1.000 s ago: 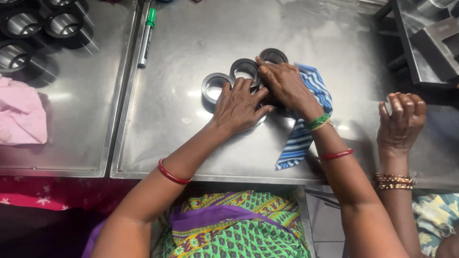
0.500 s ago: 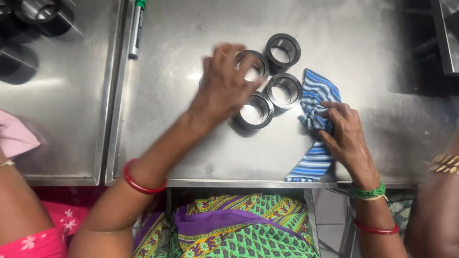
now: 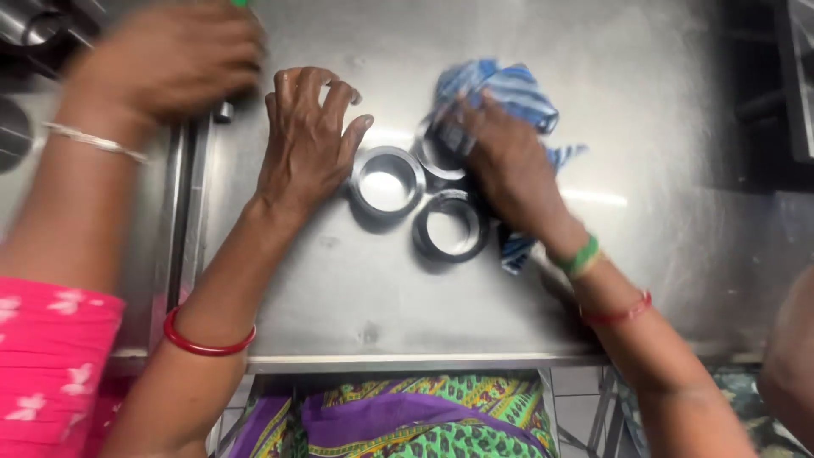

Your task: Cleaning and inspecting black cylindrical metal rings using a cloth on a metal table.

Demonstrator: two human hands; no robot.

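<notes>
Three short metal rings lie together on a steel table (image 3: pixel 356 297). My left hand (image 3: pixel 309 140) rests flat with its fingers spread, its fingertips beside the left ring (image 3: pixel 386 180). My right hand (image 3: pixel 504 165) grips a blue striped cloth (image 3: pixel 500 89) and presses it against the upper ring (image 3: pixel 434 153), which is partly hidden. The third ring (image 3: pixel 451 225) lies free in front of them. Red bangles circle both my wrists, and a green one my right.
Another person's hand (image 3: pixel 161 59) with a pale bracelet reaches in at the top left, above a pink sleeve (image 3: pixel 51 356). A second steel tabletop (image 3: pixel 25 187) adjoins on the left. Someone's arm (image 3: pixel 788 356) shows at the right edge.
My left hand has slid left off the rings. My right hand has carried the cloth up onto the upper ring. Another person's hand has come in at the top left.
</notes>
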